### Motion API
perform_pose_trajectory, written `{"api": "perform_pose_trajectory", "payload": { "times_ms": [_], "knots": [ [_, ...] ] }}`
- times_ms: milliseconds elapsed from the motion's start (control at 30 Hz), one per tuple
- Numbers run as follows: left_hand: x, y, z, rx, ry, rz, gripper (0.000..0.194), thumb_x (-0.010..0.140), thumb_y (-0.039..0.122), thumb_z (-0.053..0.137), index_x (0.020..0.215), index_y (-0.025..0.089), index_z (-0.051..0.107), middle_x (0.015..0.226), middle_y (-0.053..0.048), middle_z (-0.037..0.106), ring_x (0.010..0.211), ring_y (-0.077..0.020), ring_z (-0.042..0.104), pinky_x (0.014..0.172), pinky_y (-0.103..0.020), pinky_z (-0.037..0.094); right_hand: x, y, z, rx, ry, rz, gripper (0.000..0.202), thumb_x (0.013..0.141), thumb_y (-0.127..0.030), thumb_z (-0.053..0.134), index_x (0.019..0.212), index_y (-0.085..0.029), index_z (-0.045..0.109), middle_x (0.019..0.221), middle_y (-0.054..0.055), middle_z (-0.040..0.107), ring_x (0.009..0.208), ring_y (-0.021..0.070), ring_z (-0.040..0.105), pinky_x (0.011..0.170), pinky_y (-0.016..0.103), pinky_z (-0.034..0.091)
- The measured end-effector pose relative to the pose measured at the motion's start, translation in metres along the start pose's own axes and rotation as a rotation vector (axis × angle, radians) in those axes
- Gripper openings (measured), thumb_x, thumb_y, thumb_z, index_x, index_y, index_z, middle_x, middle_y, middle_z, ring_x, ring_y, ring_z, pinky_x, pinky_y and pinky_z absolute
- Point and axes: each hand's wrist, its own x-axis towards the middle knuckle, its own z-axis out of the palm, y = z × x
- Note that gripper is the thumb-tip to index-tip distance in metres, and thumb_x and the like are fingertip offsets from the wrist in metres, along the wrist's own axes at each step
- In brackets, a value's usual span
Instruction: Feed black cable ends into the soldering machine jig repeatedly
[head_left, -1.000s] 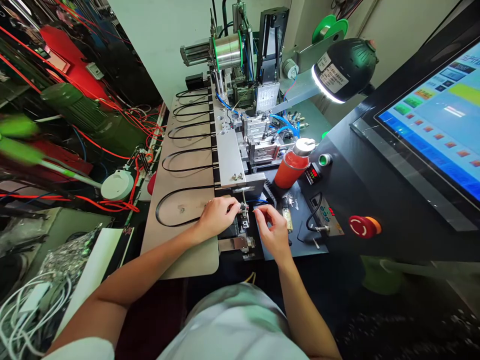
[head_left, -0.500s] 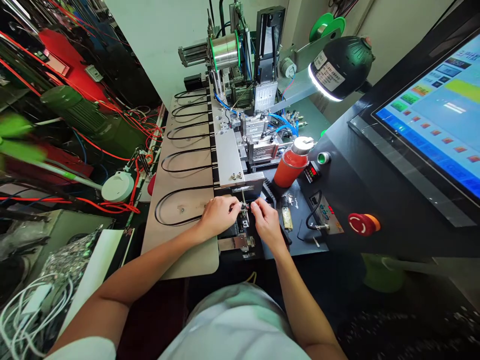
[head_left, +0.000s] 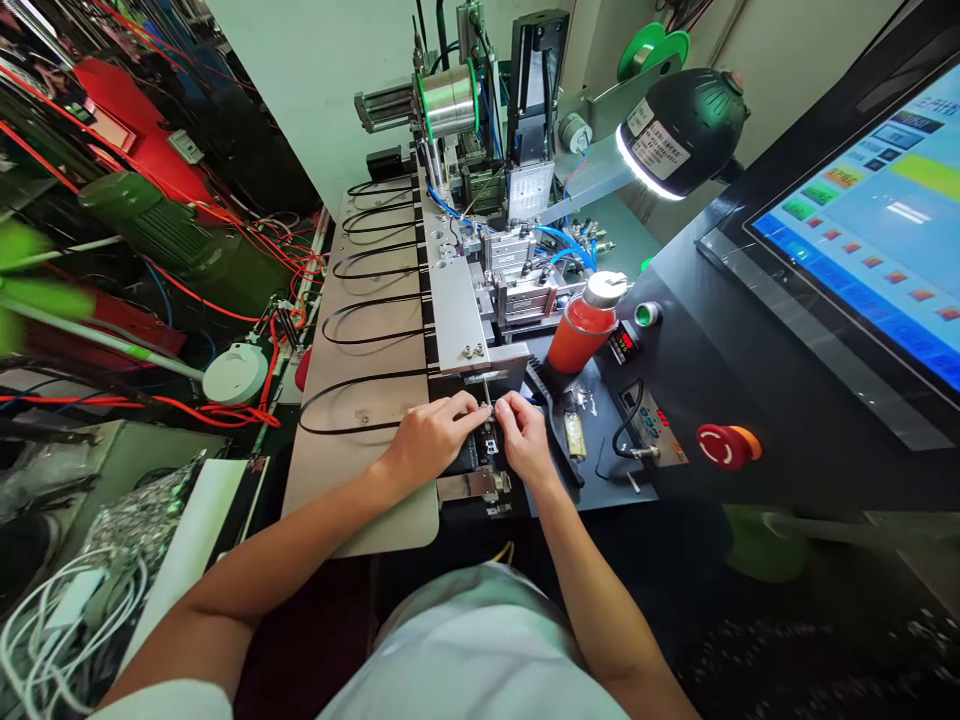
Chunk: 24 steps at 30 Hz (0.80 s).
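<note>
My left hand (head_left: pixel 439 435) lies across the near edge of the work plate, its thumb and forefinger pinched. The nearest looped black cable (head_left: pixel 319 432) runs under this hand, and its end appears to be held at the fingertips. Facing it from the right, my right hand (head_left: pixel 526 438) is also closed in a pinch, the fingertips almost touching those of the left. What lies between the right fingers is hidden. Just below the fingertips is a small metal fixture (head_left: pixel 491 446) on the machine's track.
More black cable loops (head_left: pixel 375 262) lie along the beige plate (head_left: pixel 360 520). Beyond stand a solder wire spool (head_left: pixel 450 100) and metal cylinders (head_left: pixel 525 295). To the right are an orange bottle (head_left: pixel 581 335), a lit lamp (head_left: pixel 679 135), a red stop button (head_left: pixel 724 446) and a screen (head_left: pixel 892 230).
My hands have come together: the left moved slightly right, the right slightly left and up. Coloured wire ends seen between them are now covered. The nearest cable loop has shifted a little left.
</note>
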Motion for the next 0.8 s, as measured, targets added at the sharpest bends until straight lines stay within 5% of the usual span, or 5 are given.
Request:
{"api": "perform_pose_trajectory", "payload": {
  "times_ms": [200, 400, 533, 633, 800],
  "knots": [
    [0.011, 0.003, -0.010, 0.191, -0.151, 0.191, 0.030, 0.096, 0.010, 0.036, 0.109, 0.015, 0.063, 0.097, -0.006, 0.065, 0.076, -0.0157, 0.056, 0.060, -0.029, 0.040, 0.000, 0.005, 0.001, 0.032, 0.002, 0.027, 0.037, 0.092, -0.046, 0.045, 0.065, -0.022, 0.038, 0.061, -0.005, 0.032, 0.056, 0.0112, 0.031, 0.051, 0.027, 0.027],
    [0.005, -0.003, -0.009, -0.007, -0.113, 0.027, 0.026, 0.097, 0.017, 0.042, 0.109, 0.021, 0.064, 0.094, -0.004, 0.065, 0.081, -0.0148, 0.058, 0.066, -0.026, 0.043, -0.002, 0.000, -0.009, -0.108, -0.009, 0.028, 0.034, 0.096, -0.041, 0.040, 0.069, -0.021, 0.045, 0.062, -0.003, 0.041, 0.056, 0.0119, 0.039, 0.054, 0.026, 0.032],
    [-0.001, -0.012, -0.008, -0.124, -0.086, -0.119, 0.021, 0.097, 0.028, 0.048, 0.101, 0.022, 0.068, 0.091, -0.002, 0.065, 0.084, -0.0144, 0.059, 0.070, -0.024, 0.044, -0.011, -0.011, -0.015, -0.351, 0.038, -0.161, 0.025, 0.097, -0.027, 0.038, 0.093, -0.019, 0.062, 0.086, 0.005, 0.062, 0.077, 0.0170, 0.057, 0.072, 0.030, 0.044],
    [0.000, -0.013, -0.009, -0.130, -0.106, -0.130, 0.023, 0.097, 0.027, 0.047, 0.095, 0.021, 0.069, 0.090, -0.002, 0.065, 0.082, -0.0147, 0.059, 0.068, -0.025, 0.043, -0.017, -0.013, -0.014, -0.432, 0.035, -0.295, 0.027, 0.094, -0.019, 0.039, 0.102, -0.019, 0.065, 0.094, 0.009, 0.065, 0.088, 0.0203, 0.060, 0.078, 0.033, 0.047],
    [0.003, -0.013, -0.008, -0.093, -0.115, -0.097, 0.025, 0.097, 0.026, 0.045, 0.094, 0.021, 0.069, 0.090, -0.003, 0.064, 0.083, -0.0155, 0.058, 0.068, -0.027, 0.042, -0.020, -0.015, -0.020, -0.501, 0.133, -0.313, 0.027, 0.092, -0.017, 0.039, 0.093, -0.019, 0.066, 0.083, 0.008, 0.066, 0.080, 0.0205, 0.062, 0.072, 0.033, 0.049]
  ]
}}
